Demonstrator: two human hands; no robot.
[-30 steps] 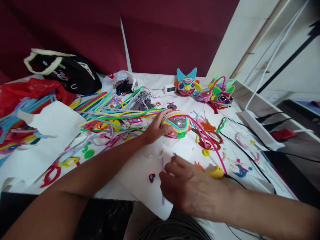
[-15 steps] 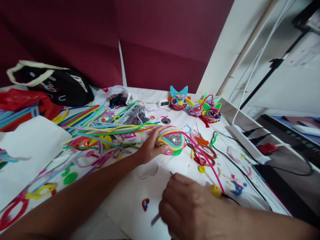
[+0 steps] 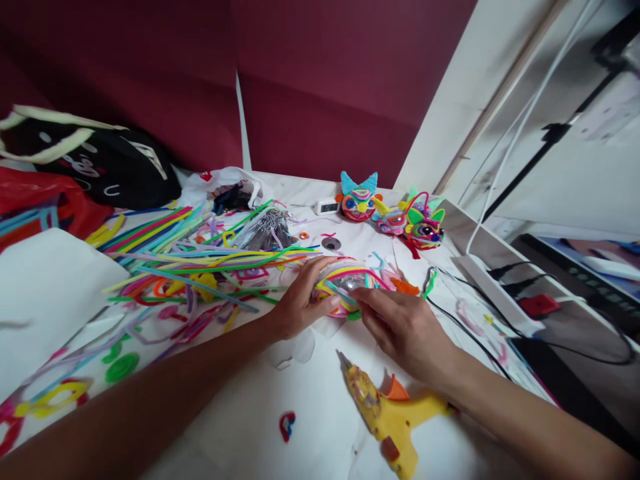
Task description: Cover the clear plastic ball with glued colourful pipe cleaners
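Observation:
A rounded clear plastic shape, wrapped in rows of yellow, pink and teal pipe cleaners, sits on the table in front of me. My left hand grips its left side, thumb along the near edge. The fingertips of my right hand are pinched at its clear window on a short pale pipe cleaner, partly covered by the fingers. Below my right hand lies a yellow hot glue gun, untouched, its nozzle pointing up and left. A small red and blue piece rests on the white paper.
Loose pipe cleaners spread over the left side. Finished-looking animal figures and a small digital clock stand at the back. A power strip with cables is at right; a black bag sits back left.
My right hand has moved up and away from over the glue gun to the wrapped shape, bringing the short pipe cleaner. The glue gun now shows fully. My left hand keeps its hold.

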